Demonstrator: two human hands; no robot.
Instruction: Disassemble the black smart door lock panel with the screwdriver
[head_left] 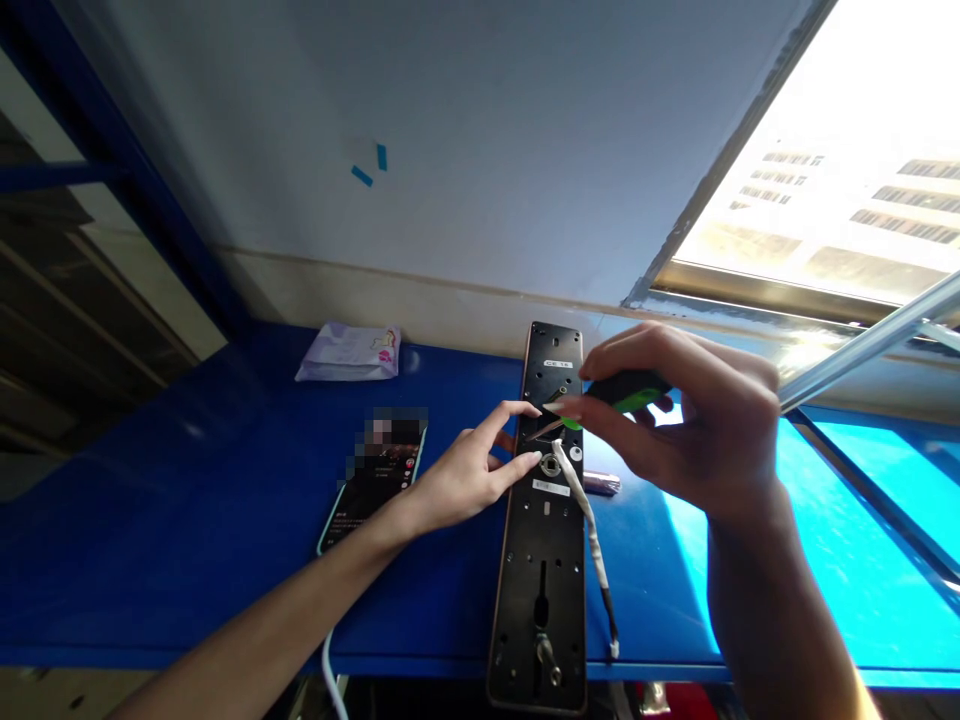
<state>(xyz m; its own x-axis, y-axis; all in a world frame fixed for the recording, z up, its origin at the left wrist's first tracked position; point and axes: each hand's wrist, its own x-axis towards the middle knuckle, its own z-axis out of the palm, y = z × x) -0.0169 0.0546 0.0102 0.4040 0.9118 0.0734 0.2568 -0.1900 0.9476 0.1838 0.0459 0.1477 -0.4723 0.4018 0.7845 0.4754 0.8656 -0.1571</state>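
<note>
A long black metal panel [545,530] lies lengthwise on the blue table, its near end at the front edge. My right hand [675,410] is closed round a screwdriver [626,390] with a black and green handle. The screwdriver's thin shaft slants down left over the panel's upper middle. My left hand [476,470] rests on the panel's left side, fingers apart, thumb near a round metal socket [550,464]. From beside that socket a white-wrapped cable [589,515] runs down past the right edge. A metal spindle [547,660] stands out near the panel's lower end.
On the blue table [247,440], a phone [375,490] with a cable lies left of the panel. A pale packet [351,352] sits by the wall. Behind the panel's right edge is a dark wrapped item [602,483]. A metal bar [862,345] slants at right below the window.
</note>
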